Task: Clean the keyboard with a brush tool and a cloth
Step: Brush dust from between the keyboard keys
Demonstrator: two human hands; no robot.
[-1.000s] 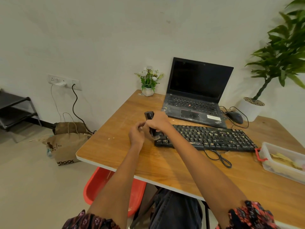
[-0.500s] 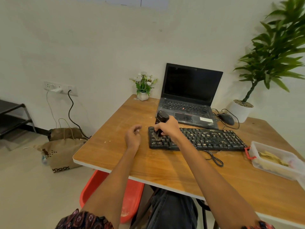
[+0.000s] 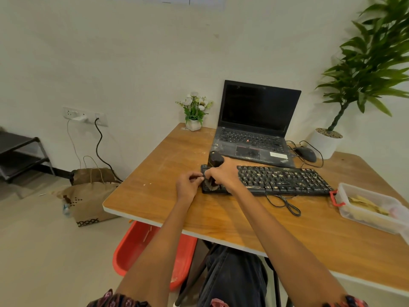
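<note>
Keyboard (image 3: 281, 179): in the head view we see the black keyboard lying flat on the wooden table (image 3: 155, 191), in front of the open laptop (image 3: 254, 129), its keys speckled with pale debris.
Brush tool (image 3: 214, 161): we find the dark brush tool standing over the left end of the keyboard, its rounded top above the hand and its bristles down on the keys.
Right hand (image 3: 223, 173): our right hand wraps its curled fingers round the brush tool and holds it against the keyboard's left end.
Left hand (image 3: 188, 185): our left hand sits just beside the keyboard's left edge, fingers bent inward, fingertips meeting the right hand's near the bristles; we cannot tell whether it grasps anything.
Cable (image 3: 285, 203): the keyboard's black cable loops on the table just in front of it.
Mouse (image 3: 306, 153): a black mouse lies right of the laptop, beside a white plant pot (image 3: 324, 144).
Container (image 3: 371, 209): a clear plastic container with a red clasp sits at the keyboard's right end.
Flowers (image 3: 194, 109): a small pot of white flowers stands at the table's far left corner.
</note>
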